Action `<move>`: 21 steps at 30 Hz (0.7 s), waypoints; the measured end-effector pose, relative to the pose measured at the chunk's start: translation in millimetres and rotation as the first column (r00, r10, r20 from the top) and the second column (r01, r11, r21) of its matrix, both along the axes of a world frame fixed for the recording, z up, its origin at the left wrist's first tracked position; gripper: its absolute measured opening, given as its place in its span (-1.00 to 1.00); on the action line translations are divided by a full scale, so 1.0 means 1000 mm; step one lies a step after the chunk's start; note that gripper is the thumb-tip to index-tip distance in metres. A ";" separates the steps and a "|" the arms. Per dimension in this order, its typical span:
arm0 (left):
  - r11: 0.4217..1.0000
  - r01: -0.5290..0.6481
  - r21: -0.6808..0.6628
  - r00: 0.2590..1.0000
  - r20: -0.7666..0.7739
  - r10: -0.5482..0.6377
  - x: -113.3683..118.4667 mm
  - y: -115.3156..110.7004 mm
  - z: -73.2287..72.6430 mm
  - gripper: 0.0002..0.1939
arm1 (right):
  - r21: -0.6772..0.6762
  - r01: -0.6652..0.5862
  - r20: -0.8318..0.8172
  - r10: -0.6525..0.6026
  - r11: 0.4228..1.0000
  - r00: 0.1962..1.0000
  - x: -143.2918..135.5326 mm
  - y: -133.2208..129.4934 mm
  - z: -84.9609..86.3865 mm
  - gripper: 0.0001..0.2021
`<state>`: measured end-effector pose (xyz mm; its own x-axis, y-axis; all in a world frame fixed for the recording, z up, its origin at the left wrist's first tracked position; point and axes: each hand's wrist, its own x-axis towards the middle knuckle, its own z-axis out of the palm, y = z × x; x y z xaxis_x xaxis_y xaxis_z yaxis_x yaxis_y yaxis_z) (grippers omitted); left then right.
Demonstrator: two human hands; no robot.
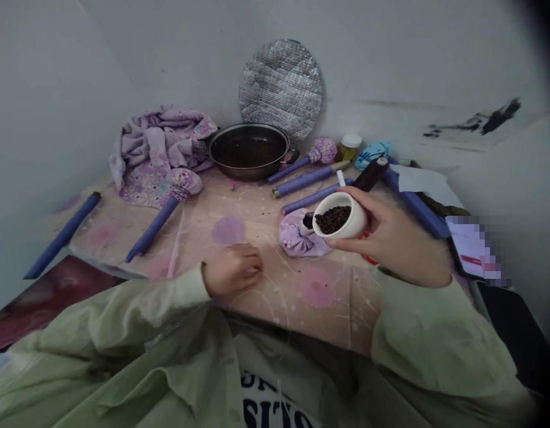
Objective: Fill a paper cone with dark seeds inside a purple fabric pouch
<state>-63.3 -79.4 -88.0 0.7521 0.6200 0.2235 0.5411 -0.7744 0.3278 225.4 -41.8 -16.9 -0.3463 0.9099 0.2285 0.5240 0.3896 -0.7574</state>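
Observation:
My right hand [391,238] grips a small white cup [357,223], tilted so that its mouth faces left. Dark brown grains [332,220], like small seeds, lie inside it. Just left of the cup sits a purple floral cloth pouch [297,235] with a dark opening; the cup hides part of it. My left hand [234,268] rests on the table in a loose fist, with nothing visible in it, left of the pouch. A red-rimmed thing [369,258] shows partly under my right hand.
Behind stand a dark pan [248,174], a silver foil disc [281,89] and a white-lidded jar [350,148]. Several blue-wrapped sticks [65,232] lie about. Purple floral cloth [148,142] is heaped at the left. A thread spool [370,173] and a phone [473,246] are at the right.

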 end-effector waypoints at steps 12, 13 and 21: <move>0.994 -0.091 -0.067 0.985 -0.155 0.080 -0.064 0.001 -0.032 -0.70 | -0.013 0.014 -0.034 -0.015 1.000 0.999 0.001 0.001 0.000 -0.27; 0.996 -0.080 -0.050 0.982 -0.175 0.070 -0.063 0.001 -0.033 -0.69 | -0.013 0.015 -0.033 -0.016 1.000 0.999 0.001 0.001 0.000 -0.26; 0.997 -0.060 -0.046 0.971 -0.236 0.048 -0.058 0.008 -0.018 -0.65 | 0.013 0.025 -0.002 -0.025 1.000 1.000 0.003 0.001 0.004 -0.26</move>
